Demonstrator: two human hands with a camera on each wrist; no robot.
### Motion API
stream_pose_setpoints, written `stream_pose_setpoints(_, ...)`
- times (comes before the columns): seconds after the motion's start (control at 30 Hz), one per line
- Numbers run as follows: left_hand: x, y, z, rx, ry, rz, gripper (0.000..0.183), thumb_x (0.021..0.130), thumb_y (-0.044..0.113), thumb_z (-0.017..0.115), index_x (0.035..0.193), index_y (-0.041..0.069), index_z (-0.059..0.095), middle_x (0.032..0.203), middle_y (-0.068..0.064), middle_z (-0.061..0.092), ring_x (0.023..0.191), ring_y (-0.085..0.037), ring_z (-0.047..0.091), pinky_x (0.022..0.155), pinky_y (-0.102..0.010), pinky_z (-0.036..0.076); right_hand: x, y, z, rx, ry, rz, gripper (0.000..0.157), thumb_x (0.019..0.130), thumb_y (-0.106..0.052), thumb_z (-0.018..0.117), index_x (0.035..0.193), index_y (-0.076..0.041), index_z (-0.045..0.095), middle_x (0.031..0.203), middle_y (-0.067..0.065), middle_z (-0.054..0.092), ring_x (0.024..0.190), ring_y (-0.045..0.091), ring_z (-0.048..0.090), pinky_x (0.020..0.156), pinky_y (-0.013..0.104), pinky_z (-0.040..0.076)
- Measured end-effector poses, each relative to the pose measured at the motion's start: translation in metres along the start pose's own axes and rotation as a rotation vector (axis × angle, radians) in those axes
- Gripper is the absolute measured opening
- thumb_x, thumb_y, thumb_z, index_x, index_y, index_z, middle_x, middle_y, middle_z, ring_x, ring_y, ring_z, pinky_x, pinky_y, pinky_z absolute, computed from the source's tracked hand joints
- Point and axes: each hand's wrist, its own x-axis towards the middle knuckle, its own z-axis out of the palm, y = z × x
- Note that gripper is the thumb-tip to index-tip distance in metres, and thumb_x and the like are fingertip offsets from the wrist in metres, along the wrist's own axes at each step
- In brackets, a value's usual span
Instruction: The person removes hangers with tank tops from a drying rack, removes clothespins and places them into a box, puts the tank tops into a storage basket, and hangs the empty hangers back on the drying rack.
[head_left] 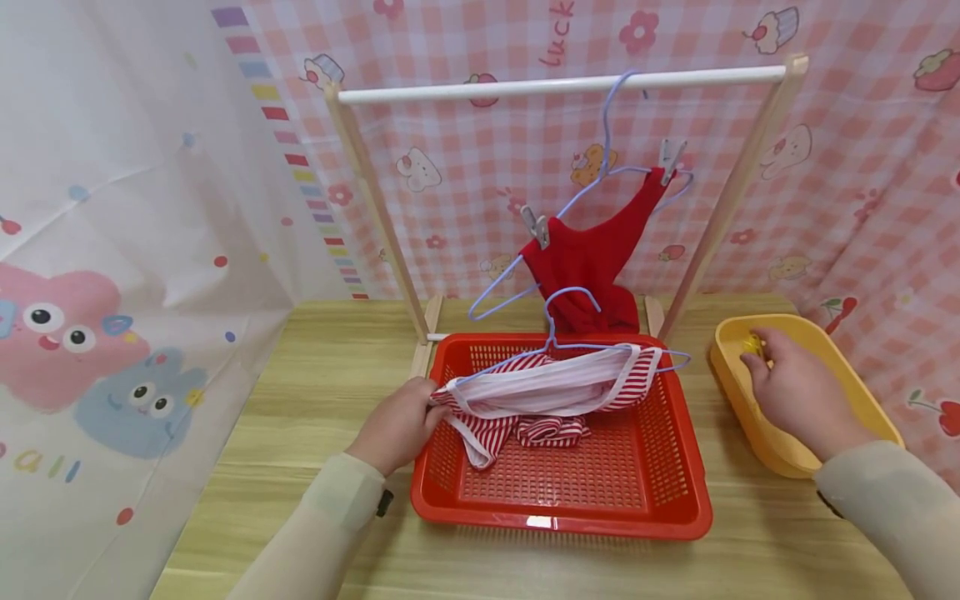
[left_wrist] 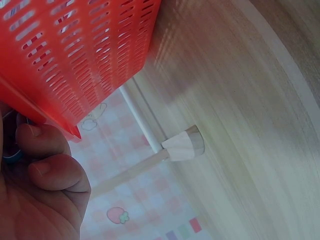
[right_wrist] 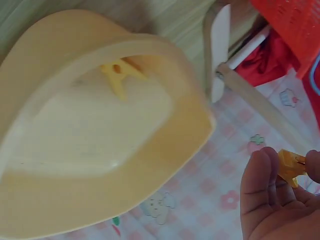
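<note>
At the red basket's left rim, my left hand [head_left: 397, 423] pinches the corner of a red-and-white striped garment [head_left: 491, 433] with white trim. That garment lies over the basket along a light-purple hanger [head_left: 553, 333]; the hanger's end near my fingers is hidden. My right hand [head_left: 798, 392], above the yellow bin [head_left: 862, 371], pinches a yellow clothespin [right_wrist: 290, 167] between thumb and fingers. In the right wrist view another yellow clothespin [right_wrist: 119, 75] lies inside the bin. The left wrist view shows curled fingers [left_wrist: 60, 172] beside the basket wall, their hold mostly out of sight.
Behind the red basket [head_left: 562, 525] stands a wooden rack with a white rod [head_left: 487, 90]. A red garment [head_left: 588, 258] hangs there on a second purple hanger [head_left: 606, 125], clipped by two grey clothespins [head_left: 537, 227]. Patterned cloth [head_left: 450, 167] covers the back.
</note>
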Motion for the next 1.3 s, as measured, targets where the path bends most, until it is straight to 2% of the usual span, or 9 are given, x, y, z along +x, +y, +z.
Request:
stream_pose_setpoints(0.17,0.0,0.001,-0.001,-0.004,-0.005,-0.011,0.013,0.1,0.022,0.073,0.093,0.016,0.063,0.092,-0.001,0.062,0.077,-0.014,0.056,0.075,-0.037,0.054,0.002,0.01,0.002,-0.029,-0.058,0.0,0.05,0.105,-0.015,0.06,0.141,0.016,0.044,0.124,0.043,0.06,0.107,0.059,0.061,0.095,0.074,0.047)
stream_pose_setpoints(0.3,0.0,0.001,-0.001,-0.001,-0.006,-0.005,0.013,0.1,0.021,0.073,0.094,0.015,0.064,0.092,-0.001,0.062,0.079,-0.014,0.058,0.076,-0.038,0.056,0.005,0.02,0.006,-0.064,-0.145,0.018,0.053,0.105,-0.017,0.059,0.143,0.016,0.042,0.129,0.042,0.058,0.113,0.06,0.059,0.1,0.074,0.045)
stream_pose_setpoints(0.4,0.0,0.001,-0.001,-0.002,-0.008,-0.008,0.013,0.099,0.022,0.074,0.095,0.015,0.064,0.092,-0.001,0.062,0.079,-0.014,0.059,0.078,-0.039,0.057,0.006,0.027,0.009,-0.08,-0.18,0.016,0.054,0.105,-0.016,0.06,0.144,0.016,0.043,0.132,0.043,0.057,0.117,0.061,0.058,0.102,0.074,0.044)
stream_pose_setpoints(0.9,0.0,0.0,-0.001,0.007,-0.013,-0.012,0.013,0.099,0.023,0.074,0.095,0.015,0.065,0.093,-0.001,0.062,0.08,-0.014,0.06,0.079,-0.04,0.058,0.005,0.042,0.02,-0.101,-0.209,0.016,0.054,0.102,-0.014,0.063,0.143,0.016,0.044,0.137,0.044,0.054,0.121,0.063,0.055,0.103,0.074,0.043)
stream_pose_setpoints(1.3,0.0,0.002,-0.002,0.0,-0.033,-0.036,0.014,0.1,0.025,0.073,0.096,0.015,0.064,0.093,-0.001,0.062,0.078,-0.014,0.057,0.076,-0.037,0.056,0.006,0.052,0.028,-0.121,-0.234,0.016,0.054,0.099,-0.013,0.064,0.141,0.016,0.045,0.134,0.043,0.057,0.116,0.062,0.059,0.1,0.073,0.046)
